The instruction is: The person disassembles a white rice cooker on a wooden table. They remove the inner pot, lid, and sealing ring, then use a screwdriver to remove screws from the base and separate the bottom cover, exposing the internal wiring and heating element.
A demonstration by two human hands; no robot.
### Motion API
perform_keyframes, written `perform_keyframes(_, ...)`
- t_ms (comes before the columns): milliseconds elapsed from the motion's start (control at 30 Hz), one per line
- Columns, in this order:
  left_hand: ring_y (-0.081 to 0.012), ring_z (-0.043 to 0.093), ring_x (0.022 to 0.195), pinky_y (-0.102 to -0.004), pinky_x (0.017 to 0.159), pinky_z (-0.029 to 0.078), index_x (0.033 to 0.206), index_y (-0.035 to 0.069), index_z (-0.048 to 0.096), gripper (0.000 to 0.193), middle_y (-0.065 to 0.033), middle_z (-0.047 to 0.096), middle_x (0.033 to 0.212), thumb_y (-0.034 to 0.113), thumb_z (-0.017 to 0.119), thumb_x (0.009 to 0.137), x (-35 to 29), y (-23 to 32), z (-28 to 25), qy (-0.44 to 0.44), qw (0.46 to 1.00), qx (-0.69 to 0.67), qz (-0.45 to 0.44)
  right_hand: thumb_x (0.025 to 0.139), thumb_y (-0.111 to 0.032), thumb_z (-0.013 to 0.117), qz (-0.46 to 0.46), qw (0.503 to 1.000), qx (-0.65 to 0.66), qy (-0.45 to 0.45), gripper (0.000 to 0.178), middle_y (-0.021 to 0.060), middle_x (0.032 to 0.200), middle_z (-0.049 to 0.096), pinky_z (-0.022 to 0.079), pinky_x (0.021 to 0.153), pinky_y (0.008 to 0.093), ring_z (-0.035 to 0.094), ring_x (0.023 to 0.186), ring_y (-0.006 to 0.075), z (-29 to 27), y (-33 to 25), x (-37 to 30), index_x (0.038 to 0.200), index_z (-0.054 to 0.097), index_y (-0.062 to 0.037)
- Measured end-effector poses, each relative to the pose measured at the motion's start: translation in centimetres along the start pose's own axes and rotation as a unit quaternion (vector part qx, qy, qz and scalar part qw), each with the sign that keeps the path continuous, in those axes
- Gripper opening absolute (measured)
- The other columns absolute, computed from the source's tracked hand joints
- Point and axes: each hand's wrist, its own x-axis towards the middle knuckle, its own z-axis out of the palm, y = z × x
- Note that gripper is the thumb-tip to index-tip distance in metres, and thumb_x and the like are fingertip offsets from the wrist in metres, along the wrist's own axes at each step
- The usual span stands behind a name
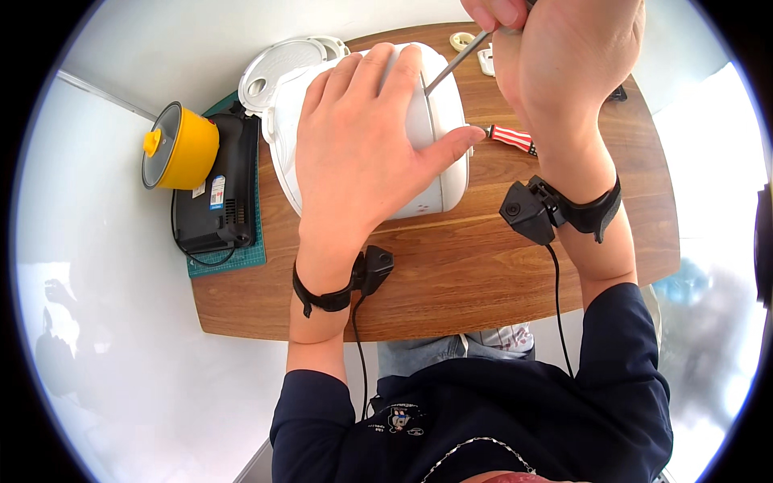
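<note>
A blue-and-white sticker [217,193] on a black device [237,153], left in the frame, carries print too small to read; pinkish marks [423,208] dot the near side of a white appliance [451,113], and a printed figure [398,419] with tiny lettering decorates the dark shirt [499,402]. The appliance sits at upper centre, on a wooden counter [451,266]. The left hand [362,137] lies palm down over it, fingers and thumb spread; the right hand [555,60], upper right, partly cut off by the frame, pinches a metal shaft [459,60] whose tip meets the appliance's seam. Wood shows between the appliance and the counter's near edge, which curves across the middle of the frame, and again right of the right wrist. At left, a green mat [241,262] lies under the black device, a yellow pot [193,149] overlapping the device. A white lid [282,68] adjoins the appliance at upper left. A red-striped handle [513,138] lies near the left thumb, close by the right forearm; a cream ring [461,40] and white part [486,60] lie above it.
</note>
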Motion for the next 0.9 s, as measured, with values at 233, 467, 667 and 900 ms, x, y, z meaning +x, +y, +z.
perform_keyframes(233, -0.0294, 0.064, 0.118, -0.0435, 0.103, 0.046, 0.128, 0.006, 0.066, 0.077, -0.0081, 0.069, 0.128, 0.067, 0.073, 0.081, -0.2, -0.2, 0.1, 0.009, 1.000, 0.004, 0.002, 0.107, -0.033, 0.047, 0.026, 1.000, 0.001, 0.017, 0.035, 0.0056, 0.059, 0.050, 0.034, 0.037, 0.0235, 0.038, 0.040, 0.0084, 1.2, -0.4, -0.3, 0.085, 0.048, -0.0060)
perform_keyframes(467, -0.0280, 0.063, 0.116, -0.0431, 0.103, 0.044, 0.118, 0.006, 0.070, 0.067, -0.0056, 0.068, 0.126, 0.061, 0.076, 0.080, -0.2, 0.1, 0.1, 0.020, 1.000, -0.009, -0.007, 0.108, -0.038, 0.049, -0.015, 1.000, 0.003, -0.021, 0.038, 0.0042, 0.060, 0.050, 0.033, 0.038, 0.0219, 0.038, 0.041, 0.0065, 1.0, 0.7, -0.3, 0.087, 0.050, -0.0069)
perform_keyframes(667, -0.0287, 0.061, 0.112, -0.0429, 0.099, 0.043, 0.122, 0.017, 0.072, 0.063, -0.0071, 0.066, 0.120, 0.060, 0.078, 0.076, -0.4, -0.1, 0.5, 0.003, 1.000, 0.000, -0.019, 0.108, -0.036, 0.049, -0.009, 1.000, -0.001, -0.029, 0.036, 0.0032, 0.061, 0.050, 0.033, 0.038, 0.0215, 0.037, 0.041, 0.0059, 1.4, 0.7, -0.6, 0.088, 0.051, -0.0073)
perform_keyframes(900, -0.0294, 0.060, 0.111, -0.0423, 0.099, 0.043, 0.129, 0.021, 0.072, 0.070, -0.0096, 0.066, 0.120, 0.064, 0.078, 0.073, -0.4, -0.2, 0.6, 0.017, 1.000, 0.003, -0.017, 0.109, -0.035, 0.049, -0.006, 0.999, -0.002, -0.038, 0.034, 0.0021, 0.062, 0.050, 0.032, 0.039, 0.0210, 0.037, 0.042, 0.0052, 1.8, 0.8, -0.7, 0.088, 0.052, -0.0077)
